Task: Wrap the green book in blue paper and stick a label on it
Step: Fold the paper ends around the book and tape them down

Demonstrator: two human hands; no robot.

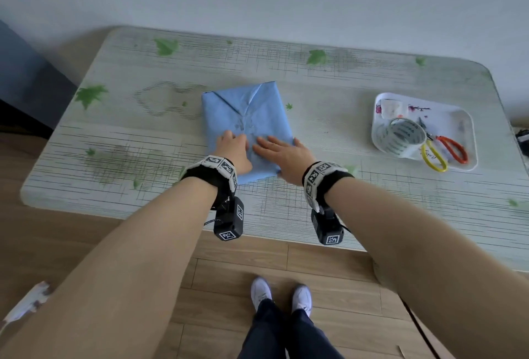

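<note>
At frame centre, the left hand [233, 151] presses flat on the blue paper [246, 118]. The right hand [282, 151] lies beside it, fingers spread, pressing too.

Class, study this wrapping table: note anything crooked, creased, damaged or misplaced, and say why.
The blue parcel lies askew to the table edges, and its paper is wrinkled where the folded flaps meet in the middle. Nothing looks spilled or torn.

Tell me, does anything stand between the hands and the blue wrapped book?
Nothing visible does. The left hand and the right hand both rest directly on the near end of the blue wrapped book.
</note>
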